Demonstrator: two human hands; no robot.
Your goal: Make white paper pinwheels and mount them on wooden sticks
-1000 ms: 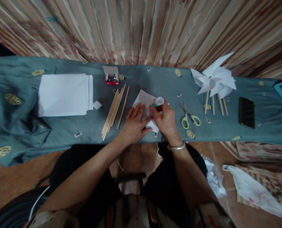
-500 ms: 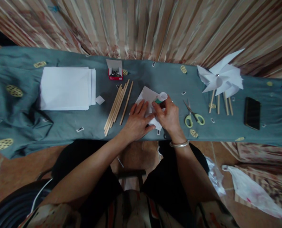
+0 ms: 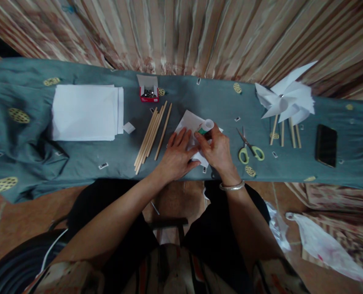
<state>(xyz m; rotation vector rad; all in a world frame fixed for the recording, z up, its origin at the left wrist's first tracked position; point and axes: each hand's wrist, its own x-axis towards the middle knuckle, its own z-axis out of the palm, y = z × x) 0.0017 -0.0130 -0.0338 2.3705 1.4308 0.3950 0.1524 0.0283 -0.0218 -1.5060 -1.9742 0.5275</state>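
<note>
A white piece of paper (image 3: 190, 119) lies on the cloth-covered table in front of me, partly hidden by both hands. My left hand (image 3: 178, 157) rests flat on it with the fingers stretched out. Wrapped round a white and green glue stick (image 3: 208, 125), my right hand (image 3: 218, 149) is closed just over the paper; the stick's lower end is hidden. Left of my left hand lie several thin wooden sticks (image 3: 149, 136), one of them a little apart. Scissors with green handles (image 3: 249, 148) lie partly spread to the right of my right hand.
A stack of white paper (image 3: 84, 113) sits at the left, with a small paper square (image 3: 129, 128) beside it. A red box (image 3: 149, 94) of small metal pieces stands at the back. White paper pinwheels (image 3: 287, 100) on sticks and a black phone (image 3: 326, 145) lie at the right.
The view has shifted very slightly. My right hand and the glue stick have moved only a little over the paper; my left hand stays put.
</note>
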